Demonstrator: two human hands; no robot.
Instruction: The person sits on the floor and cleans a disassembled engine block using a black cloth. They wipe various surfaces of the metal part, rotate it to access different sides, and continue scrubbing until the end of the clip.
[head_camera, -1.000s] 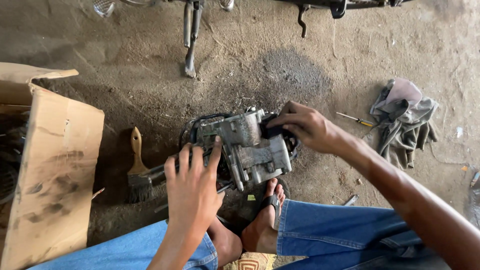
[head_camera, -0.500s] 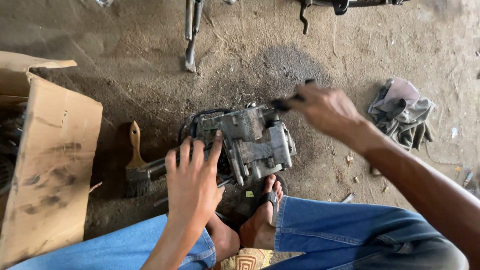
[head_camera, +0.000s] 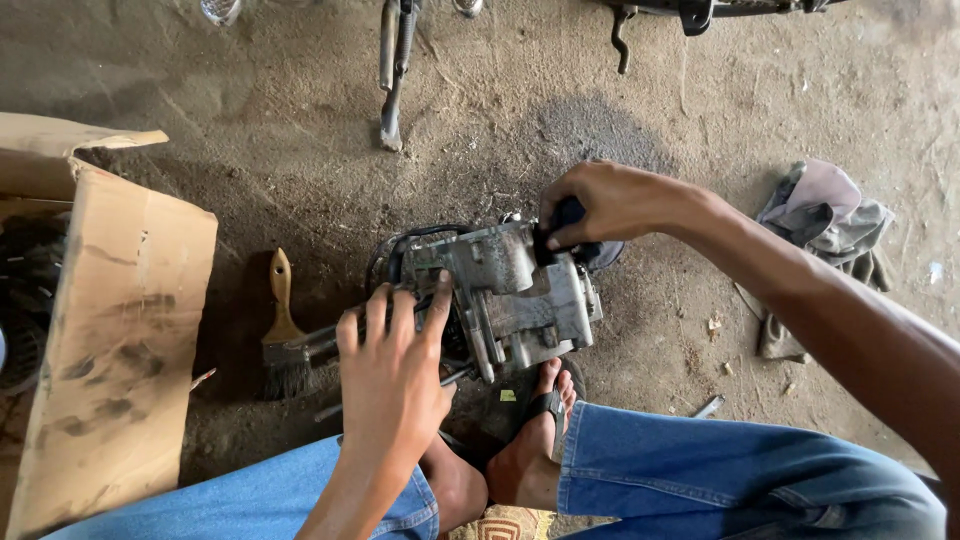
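A grey metal engine part (head_camera: 510, 295) lies on the dirt floor between my knees, with black cables at its left. My left hand (head_camera: 392, 370) rests flat on its left side, fingers spread, steadying it. My right hand (head_camera: 610, 205) is closed around the dark handle of a tool (head_camera: 568, 218) that stands on the top right of the part. My foot in a black sandal (head_camera: 535, 440) sits just below the part.
A wooden-handled paintbrush (head_camera: 283, 335) lies left of the part. An open cardboard box (head_camera: 110, 330) stands at far left. A crumpled grey rag (head_camera: 825, 225) lies at right. Motorcycle stand legs (head_camera: 392, 70) reach down from the top edge.
My right hand lifted away to the right with the tool, then came back down onto the top right of the engine part. My left hand stayed in place.
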